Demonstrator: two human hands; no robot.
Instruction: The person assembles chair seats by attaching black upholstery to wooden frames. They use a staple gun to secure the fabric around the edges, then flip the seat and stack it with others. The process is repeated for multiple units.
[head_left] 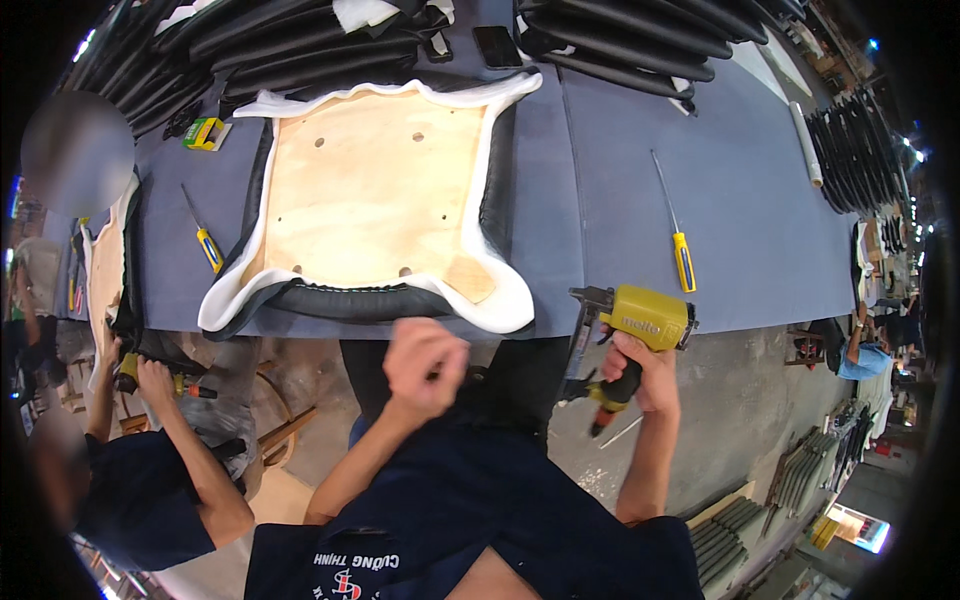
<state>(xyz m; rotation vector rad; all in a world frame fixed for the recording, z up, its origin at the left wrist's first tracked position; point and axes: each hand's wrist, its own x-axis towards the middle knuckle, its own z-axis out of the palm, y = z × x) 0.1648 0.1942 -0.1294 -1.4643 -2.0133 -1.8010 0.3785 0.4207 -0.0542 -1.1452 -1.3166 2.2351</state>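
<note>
Grip of the right hand [652, 374] clamped around the handle of an olive-yellow pneumatic gun [648, 316], head turned leftward, orange-ended fitting pointing down. Left hand [420, 358] blurred, fingers curled inward; cannot tell whether closed on anything or touching the seat just beyond. On the grey-blue counter [630, 200], at the near edge, that seat [365, 195] lying with pale wooden board upward, white padding flaring around the rim, black cover showing outside it. Right of it, a yellow-handled screwdriver [684, 264]; left of it, another screwdriver [209, 250], near a small yellow-and-green box [206, 134]. Farther back, a dark phone [496, 46] between two stacks of black padded pieces [620, 40]. At far left, a co-worker's hand [156, 383] at a similar tool [127, 374], beside a second padded board [106, 270].
</note>
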